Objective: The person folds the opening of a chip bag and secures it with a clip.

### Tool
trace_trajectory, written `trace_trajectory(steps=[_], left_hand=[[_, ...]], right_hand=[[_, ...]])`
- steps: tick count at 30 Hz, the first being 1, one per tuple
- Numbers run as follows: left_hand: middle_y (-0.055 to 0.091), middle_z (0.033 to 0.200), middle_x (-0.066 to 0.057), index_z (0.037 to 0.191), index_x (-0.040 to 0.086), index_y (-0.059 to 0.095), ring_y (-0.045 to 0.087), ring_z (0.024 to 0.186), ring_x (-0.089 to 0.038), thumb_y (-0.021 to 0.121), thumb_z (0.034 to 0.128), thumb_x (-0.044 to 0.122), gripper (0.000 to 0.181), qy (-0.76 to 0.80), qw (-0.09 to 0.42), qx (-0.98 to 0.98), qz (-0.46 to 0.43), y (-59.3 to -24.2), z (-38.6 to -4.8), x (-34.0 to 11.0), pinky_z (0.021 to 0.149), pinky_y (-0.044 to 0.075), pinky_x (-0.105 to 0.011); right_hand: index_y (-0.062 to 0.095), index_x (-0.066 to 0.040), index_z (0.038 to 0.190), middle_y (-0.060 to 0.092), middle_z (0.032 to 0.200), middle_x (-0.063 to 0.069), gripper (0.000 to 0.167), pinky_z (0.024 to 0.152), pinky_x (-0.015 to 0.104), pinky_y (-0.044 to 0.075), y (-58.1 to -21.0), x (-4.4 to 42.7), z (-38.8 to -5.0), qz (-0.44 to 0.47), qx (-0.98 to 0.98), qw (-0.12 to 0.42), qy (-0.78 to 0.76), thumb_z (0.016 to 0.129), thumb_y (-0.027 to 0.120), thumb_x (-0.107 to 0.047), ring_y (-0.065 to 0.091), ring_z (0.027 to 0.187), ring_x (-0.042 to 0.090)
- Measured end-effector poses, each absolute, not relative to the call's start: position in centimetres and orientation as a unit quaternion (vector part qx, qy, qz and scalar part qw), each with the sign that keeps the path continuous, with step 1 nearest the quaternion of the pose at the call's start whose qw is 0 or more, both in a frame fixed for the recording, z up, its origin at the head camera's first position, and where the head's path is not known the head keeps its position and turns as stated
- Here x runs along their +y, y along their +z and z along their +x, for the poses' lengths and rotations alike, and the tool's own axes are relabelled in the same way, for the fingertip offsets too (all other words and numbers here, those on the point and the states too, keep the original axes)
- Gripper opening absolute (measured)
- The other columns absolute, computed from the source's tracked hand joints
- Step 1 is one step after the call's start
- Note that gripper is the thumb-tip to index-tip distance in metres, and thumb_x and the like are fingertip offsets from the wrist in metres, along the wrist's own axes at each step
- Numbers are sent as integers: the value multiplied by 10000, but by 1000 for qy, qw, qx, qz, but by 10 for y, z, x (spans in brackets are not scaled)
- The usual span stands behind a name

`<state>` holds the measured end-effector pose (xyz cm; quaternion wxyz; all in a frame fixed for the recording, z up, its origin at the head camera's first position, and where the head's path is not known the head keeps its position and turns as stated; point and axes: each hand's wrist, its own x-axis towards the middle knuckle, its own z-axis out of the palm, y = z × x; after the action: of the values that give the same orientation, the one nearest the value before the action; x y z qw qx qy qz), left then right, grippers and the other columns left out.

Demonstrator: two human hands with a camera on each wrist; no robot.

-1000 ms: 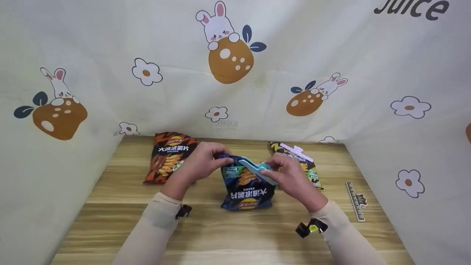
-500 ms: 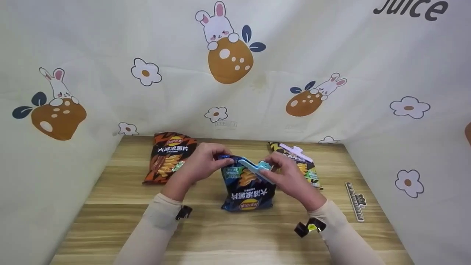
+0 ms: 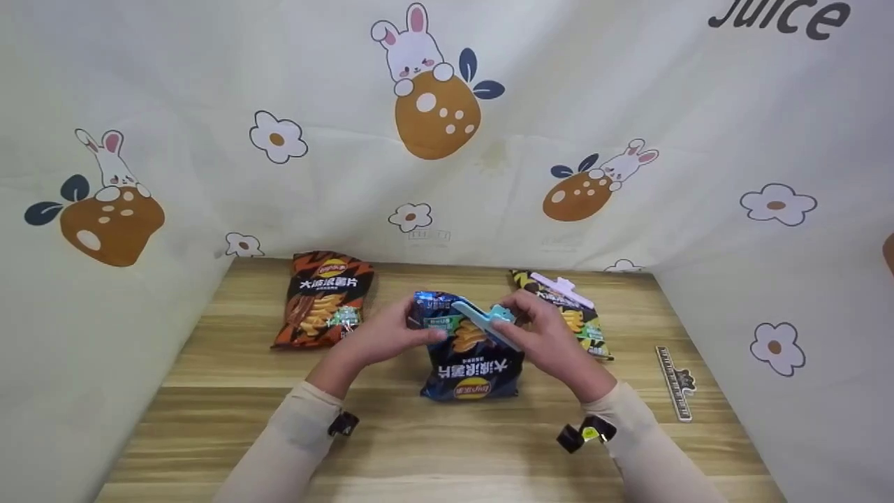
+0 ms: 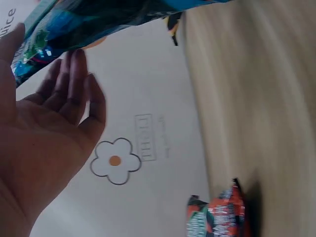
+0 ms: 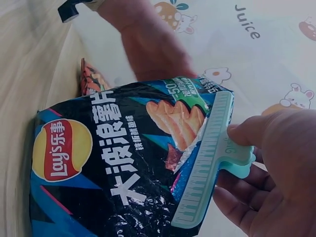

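Note:
In the head view a blue-and-black potato chip bag (image 3: 469,370) stands upside down at the table's middle. A light-blue bag clip (image 5: 205,163) with a ruler-like long bar sits slanted across one upper corner of it. My right hand (image 3: 555,335) pinches the clip's handle between thumb and fingers. At the bag's left edge is my left hand (image 3: 391,335), thumb in front and fingers behind. In the left wrist view those fingers (image 4: 64,89) are loosely bent close to the bag's underside; whether they touch it I cannot tell.
A red-and-black chip bag (image 3: 323,300) lies at the back left. Back right lies a yellow-and-black chip bag (image 3: 590,328) with a lilac clip (image 3: 562,288) across it. Near the right edge rests a black-and-white clip (image 3: 675,384). A printed curtain (image 3: 335,188) rises behind the table.
My left hand has let go of the bag's top left corner and shifted down its side, baring the blue folded top. My right hand keeps hold of the clip, almost unmoved.

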<state>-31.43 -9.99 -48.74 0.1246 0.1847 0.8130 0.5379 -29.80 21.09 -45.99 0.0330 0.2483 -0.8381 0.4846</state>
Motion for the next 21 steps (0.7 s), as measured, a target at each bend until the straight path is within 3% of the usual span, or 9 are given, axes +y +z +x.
trace_trajectory(steps=[2, 6, 12, 21], left_hand=[[725, 1353, -67, 1586, 152, 503, 694, 1269, -312, 899, 904, 550, 882, 528, 143, 817, 185, -496, -312, -100, 1111, 554, -537], [698, 1410, -70, 1631, 156, 450, 664, 1311, -310, 936, 882, 480, 950, 510, 166, 820, 199, -512, -308, -98, 1157, 518, -546], [668, 1469, -70, 1601, 142, 456, 621, 1375, -282, 957, 876, 353, 907, 508, 199, 808, 223, -536, -303, -87, 1218, 456, -526], [634, 1524, -96, 1606, 107, 463, 584, 1430, -303, 980, 846, 264, 932, 472, 212, 822, 238, -549, -293, -76, 1268, 384, -540]], right_hand=[[753, -132, 1219, 734, 1099, 3, 176, 814, 335, 610, -461, 211, -298, 244, -838, 28, 487, 1057, 780, -197, 698, 960, 248], [744, -119, 1237, 734, 1104, 14, 189, 834, 338, 616, -463, 211, -298, 240, -836, 26, 492, 1064, 769, -192, 704, 981, 260], [741, -109, 1235, 745, 1097, 27, 194, 857, 327, 620, -466, 211, -299, 245, -829, 31, 501, 1066, 770, -199, 718, 986, 220], [737, -189, 1242, 752, 1088, -9, 170, 835, 338, 614, -467, 210, -300, 238, -832, 36, 500, 1085, 748, -254, 713, 963, 213]])
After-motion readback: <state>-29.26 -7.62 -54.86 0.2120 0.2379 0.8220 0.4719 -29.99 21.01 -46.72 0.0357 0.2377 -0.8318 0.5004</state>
